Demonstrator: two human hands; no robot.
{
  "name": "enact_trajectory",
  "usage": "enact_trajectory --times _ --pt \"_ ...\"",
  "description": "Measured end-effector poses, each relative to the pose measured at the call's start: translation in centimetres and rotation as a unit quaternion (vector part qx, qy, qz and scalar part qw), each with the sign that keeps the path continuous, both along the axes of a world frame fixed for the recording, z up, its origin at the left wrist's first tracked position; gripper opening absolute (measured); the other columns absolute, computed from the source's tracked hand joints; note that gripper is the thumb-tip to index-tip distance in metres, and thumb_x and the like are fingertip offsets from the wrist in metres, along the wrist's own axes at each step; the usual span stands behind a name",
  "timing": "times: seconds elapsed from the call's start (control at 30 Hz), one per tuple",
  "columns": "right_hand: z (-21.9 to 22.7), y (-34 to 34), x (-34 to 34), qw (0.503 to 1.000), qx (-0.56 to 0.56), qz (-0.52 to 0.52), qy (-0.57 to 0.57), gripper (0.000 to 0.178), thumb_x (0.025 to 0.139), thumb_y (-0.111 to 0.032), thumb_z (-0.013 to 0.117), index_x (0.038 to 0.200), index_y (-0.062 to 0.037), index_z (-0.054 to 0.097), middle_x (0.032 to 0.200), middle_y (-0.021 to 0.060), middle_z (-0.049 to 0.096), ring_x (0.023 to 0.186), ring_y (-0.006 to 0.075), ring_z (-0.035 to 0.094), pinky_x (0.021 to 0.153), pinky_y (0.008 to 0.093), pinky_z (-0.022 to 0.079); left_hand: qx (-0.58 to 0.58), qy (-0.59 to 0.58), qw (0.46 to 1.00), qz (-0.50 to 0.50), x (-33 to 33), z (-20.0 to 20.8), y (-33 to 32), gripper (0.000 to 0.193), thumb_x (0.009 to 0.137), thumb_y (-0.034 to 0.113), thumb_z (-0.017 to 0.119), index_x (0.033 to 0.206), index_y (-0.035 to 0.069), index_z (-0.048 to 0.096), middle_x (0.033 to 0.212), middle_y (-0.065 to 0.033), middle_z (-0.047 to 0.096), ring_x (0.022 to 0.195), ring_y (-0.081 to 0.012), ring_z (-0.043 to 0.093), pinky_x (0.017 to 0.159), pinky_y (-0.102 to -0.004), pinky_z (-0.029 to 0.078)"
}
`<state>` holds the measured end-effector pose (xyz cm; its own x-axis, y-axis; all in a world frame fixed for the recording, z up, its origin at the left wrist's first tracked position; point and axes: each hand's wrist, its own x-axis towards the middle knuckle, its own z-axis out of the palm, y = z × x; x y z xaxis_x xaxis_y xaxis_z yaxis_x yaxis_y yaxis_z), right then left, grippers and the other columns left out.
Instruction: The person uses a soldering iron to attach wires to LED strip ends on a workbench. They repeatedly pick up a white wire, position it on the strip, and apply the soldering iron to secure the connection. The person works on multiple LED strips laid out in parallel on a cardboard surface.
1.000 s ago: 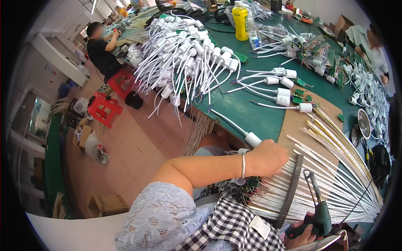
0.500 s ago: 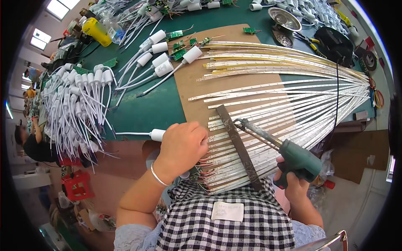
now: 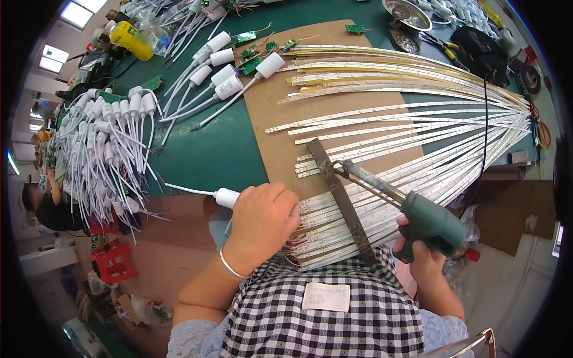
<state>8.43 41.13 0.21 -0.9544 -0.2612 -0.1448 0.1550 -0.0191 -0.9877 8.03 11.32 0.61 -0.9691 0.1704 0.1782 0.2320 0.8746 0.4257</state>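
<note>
My left hand (image 3: 262, 216) is closed, knuckles up, around a white cylindrical cap with a cable (image 3: 226, 197), whose cable points left. Its fingertips, beside the near ends of the LED strips (image 3: 352, 156), are hidden. My right hand (image 3: 421, 260) grips the handle of a green soldering gun (image 3: 434, 222). The gun's tip lies close to a dark flat bar (image 3: 344, 206) resting across the strips. Thin red wires (image 3: 291, 246) show at the strip ends below my left hand.
More white caps with cables (image 3: 113, 140) are heaped at the left, with others (image 3: 224, 74) beside small green circuit boards. Brown cardboard (image 3: 334, 42) lies under the strips. Pliers (image 3: 439, 45), a metal dish (image 3: 407, 15) and a black cord (image 3: 486, 119) are at the right. A yellow bottle (image 3: 131, 40) stands far left.
My left hand and the white cap have moved slightly down and nearer to me over the strip ends. The soldering gun stays beside the bar. The whole view has shifted a little.
</note>
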Motion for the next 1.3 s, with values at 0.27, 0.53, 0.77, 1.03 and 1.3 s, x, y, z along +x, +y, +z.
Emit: enact_trajectory --times 0.27,0.53,0.77,1.03,1.3 --pt "0.0 -0.2 -0.3 1.0 -0.023 -0.013 0.015 0.051 0.088 -0.028 0.06 0.124 0.0045 0.046 0.108 0.0158 0.06 0.062 0.0146 0.059 0.05 0.0242 0.045 -0.077 0.044 0.996 -0.016 -0.4 1.2 0.1 0.013 0.065 0.007 0.068 0.072 0.01 0.057 0.076 -0.0027 0.054 0.081 -0.0238 0.053 0.072 -0.0379 0.039" --pt "-0.4 0.1 -0.1 0.997 -0.04 -0.034 0.061 0.053 0.088 -0.028 0.059 0.126 0.0052 0.043 0.11 0.0185 0.058 0.06 0.0164 0.059 0.043 0.0234 0.043 0.013 -0.094 0.994 0.061 0.9 2.2 -4.0 0.025 0.072 0.021 0.071 0.088 0.005 0.061 0.086 -0.0083 0.058 0.083 -0.0275 0.055 0.073 -0.0376 0.043" --pt "-0.5 -0.1 -0.3 0.997 -0.045 -0.035 0.056 0.054 0.088 -0.027 0.06 0.128 0.0047 0.041 0.11 0.0188 0.058 0.061 0.0178 0.06 0.044 0.024 0.044 -0.012 -0.109 0.994 0.032 2.1 3.1 -4.6 0.025 0.076 0.023 0.072 0.09 0.003 0.064 0.08 -0.008 0.058 0.072 -0.0268 0.055 0.066 -0.0364 0.045" --pt "0.6 -0.2 -0.2 0.992 -0.083 -0.081 0.048 0.045 0.088 -0.017 0.056 0.126 0.0029 0.044 0.111 0.0181 0.06 0.065 0.0179 0.061 0.057 0.0268 0.049 0.029 0.054 0.998 -0.026 -3.3 1.1 -1.4 0.029 0.075 0.006 0.067 0.104 0.008 0.065 0.103 -0.0088 0.06 0.088 -0.0294 0.058 0.077 -0.0386 0.049" --pt "1.1 -0.2 -0.6 0.983 -0.106 -0.148 0.01 0.044 0.09 -0.021 0.056 0.125 0.0031 0.045 0.11 0.0179 0.06 0.065 0.0188 0.061 0.054 0.0274 0.048 -0.122 0.179 0.935 -0.282 -6.1 0.6 0.6 0.032 0.075 0.014 0.06 0.106 0.02 0.064 0.102 0.0027 0.058 0.096 -0.0181 0.053 0.087 -0.0322 0.045"
